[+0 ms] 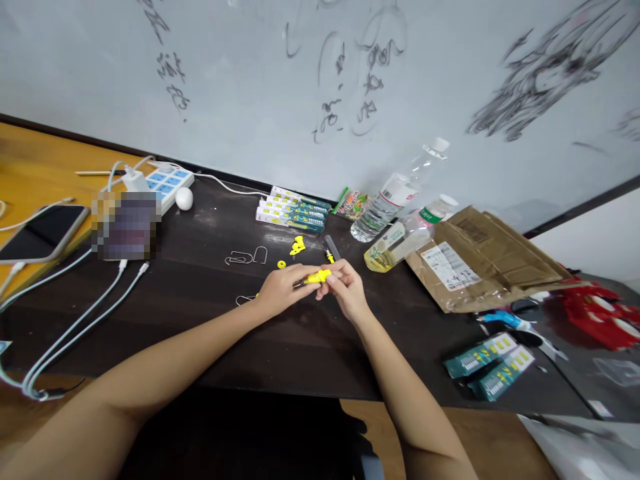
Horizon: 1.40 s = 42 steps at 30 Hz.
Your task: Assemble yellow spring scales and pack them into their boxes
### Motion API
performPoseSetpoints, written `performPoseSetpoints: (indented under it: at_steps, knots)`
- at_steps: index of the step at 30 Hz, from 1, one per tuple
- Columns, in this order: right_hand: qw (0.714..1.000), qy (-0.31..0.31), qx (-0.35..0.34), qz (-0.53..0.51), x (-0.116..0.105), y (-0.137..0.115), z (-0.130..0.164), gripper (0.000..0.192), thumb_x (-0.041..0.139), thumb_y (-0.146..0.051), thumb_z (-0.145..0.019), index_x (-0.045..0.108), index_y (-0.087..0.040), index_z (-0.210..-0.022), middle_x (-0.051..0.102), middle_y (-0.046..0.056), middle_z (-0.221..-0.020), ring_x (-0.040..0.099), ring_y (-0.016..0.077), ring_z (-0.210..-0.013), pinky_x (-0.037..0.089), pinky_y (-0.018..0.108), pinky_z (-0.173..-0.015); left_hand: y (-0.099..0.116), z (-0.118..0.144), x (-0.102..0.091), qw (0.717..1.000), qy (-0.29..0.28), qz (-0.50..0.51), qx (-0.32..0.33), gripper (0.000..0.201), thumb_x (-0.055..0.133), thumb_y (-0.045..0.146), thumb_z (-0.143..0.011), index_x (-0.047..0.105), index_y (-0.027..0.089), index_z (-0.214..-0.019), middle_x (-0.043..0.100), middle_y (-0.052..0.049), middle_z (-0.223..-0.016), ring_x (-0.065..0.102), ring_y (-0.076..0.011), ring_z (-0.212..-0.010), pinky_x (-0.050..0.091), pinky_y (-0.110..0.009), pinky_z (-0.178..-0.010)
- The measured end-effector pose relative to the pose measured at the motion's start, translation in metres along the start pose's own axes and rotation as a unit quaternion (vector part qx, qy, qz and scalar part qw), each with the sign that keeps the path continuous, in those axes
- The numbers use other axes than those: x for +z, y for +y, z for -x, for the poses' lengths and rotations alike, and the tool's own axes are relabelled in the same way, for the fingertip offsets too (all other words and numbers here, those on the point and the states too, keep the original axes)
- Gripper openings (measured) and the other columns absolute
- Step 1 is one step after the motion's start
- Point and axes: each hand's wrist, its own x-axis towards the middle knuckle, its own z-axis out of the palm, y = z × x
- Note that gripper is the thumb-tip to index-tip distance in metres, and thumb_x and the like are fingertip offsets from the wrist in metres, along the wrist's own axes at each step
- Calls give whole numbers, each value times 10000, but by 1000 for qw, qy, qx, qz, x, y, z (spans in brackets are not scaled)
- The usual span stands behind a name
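Both my hands meet over the middle of the dark table (210, 313). My left hand (281, 288) and my right hand (345, 285) together pinch a small yellow plastic part (319, 276) between their fingertips. Just beyond them lie more small yellow pieces (297, 247), a yellow ring (281, 264) and a dark pen-like tool (331, 248). Bent wire clips (246, 257) lie to the left of the hands.
Packs of small boxes (293, 211) sit at the back. Two plastic bottles (395, 200) and a torn cardboard package (480, 257) are to the right, two teal packs (493, 363) and scissors (520, 327) at the near right. A power strip (167, 181), cables (75, 320) and a phone (45, 232) are left.
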Motion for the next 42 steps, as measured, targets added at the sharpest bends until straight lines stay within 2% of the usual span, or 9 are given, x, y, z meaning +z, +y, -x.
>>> performPoseSetpoints:
  at_steps: [3,6,11,18,21,27,32,36,42]
  knots:
    - [1000,8,-7,17,2,-2,-1,291,664,-424,-783,477,-204,-823,610,-60,-514,588,118,-448,528,273,-508,-1,0,1,1000,-5,2,10,303,559,312,-887,601,203,-1166,697,-49,-1073,656,-146,-920,513,-264,-806]
    - [998,52,-32,15,10,0,-1,346,675,-420,-776,398,-217,-736,536,-101,-425,513,87,-363,503,241,-471,-1,1,2,1000,3,-9,22,306,565,318,-883,606,198,-1160,710,-50,-1029,661,-146,-890,516,-260,-786]
    - [991,116,-65,32,20,6,2,351,681,-394,-772,379,-219,-733,524,-103,-442,474,67,-327,391,171,-360,1,2,1,999,7,-25,22,290,563,320,-882,617,189,-1135,713,-47,-997,663,-141,-837,511,-252,-758]
    - [998,31,-60,4,13,4,5,291,618,-370,-823,508,-222,-1048,598,-53,-630,591,114,-486,516,270,-518,-4,0,-3,999,7,-29,18,290,509,338,-902,611,190,-1130,708,-55,-982,660,-140,-781,511,-257,-722]
    - [998,18,-57,18,10,2,5,241,580,-367,-852,544,-204,-1026,609,-40,-592,585,120,-491,507,272,-516,-6,0,-3,999,21,-23,24,287,508,345,-901,613,190,-1120,706,-60,-1004,660,-143,-803,513,-262,-734]
    - [997,57,-49,34,13,2,3,246,623,-409,-817,506,-199,-866,580,-63,-515,539,92,-423,483,239,-491,-4,1,-2,999,14,-27,18,298,508,348,-903,599,207,-1149,701,-53,-1039,663,-150,-874,513,-262,-771]
    - [998,56,-25,7,15,7,0,338,699,-400,-744,481,-224,-934,619,-52,-707,566,78,-462,503,221,-464,-4,2,-1,998,2,-61,-5,322,550,367,-877,566,216,-1161,697,-30,-996,663,-135,-838,501,-233,-741]
    - [998,42,-23,45,10,7,-3,277,698,-356,-749,575,-197,-939,624,-8,-783,587,89,-577,540,226,-516,-3,2,0,995,2,-72,-67,425,612,356,-817,498,198,-1195,677,4,-863,644,-113,-694,472,-204,-609]
    - [996,16,-33,81,0,5,-5,277,698,-332,-754,638,-200,-990,637,15,-852,596,103,-662,562,252,-603,0,-2,-2,996,0,-74,-46,167,578,278,-820,572,200,-968,678,5,-873,647,-124,-761,482,-223,-684]
